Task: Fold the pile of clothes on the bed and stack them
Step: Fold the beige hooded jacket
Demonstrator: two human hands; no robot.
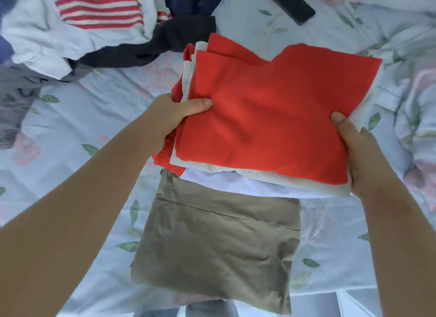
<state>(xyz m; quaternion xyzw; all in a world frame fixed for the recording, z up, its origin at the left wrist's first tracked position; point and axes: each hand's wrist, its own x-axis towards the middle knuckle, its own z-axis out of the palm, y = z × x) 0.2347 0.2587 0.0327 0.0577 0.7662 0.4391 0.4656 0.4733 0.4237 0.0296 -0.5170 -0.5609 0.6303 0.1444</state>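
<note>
folded red top [271, 113] is gripped at both side edges by left hand [172, 113] and right hand [361, 156], over the khaki fold [217, 246] on the bed [70, 151]; bare sheet is left either side; unfolded pile [70, 33] is cut off top left

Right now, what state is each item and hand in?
Red top: folded, gripped at both sides.
Left hand: grips the top's left edge.
Right hand: grips its right edge.
Khaki trousers: folded, flat on the bed.
White garment: folded, on the trousers, partly covered.
Pile: unfolded, crumpled.
Phone: screen dark, lying on the bed.
</note>
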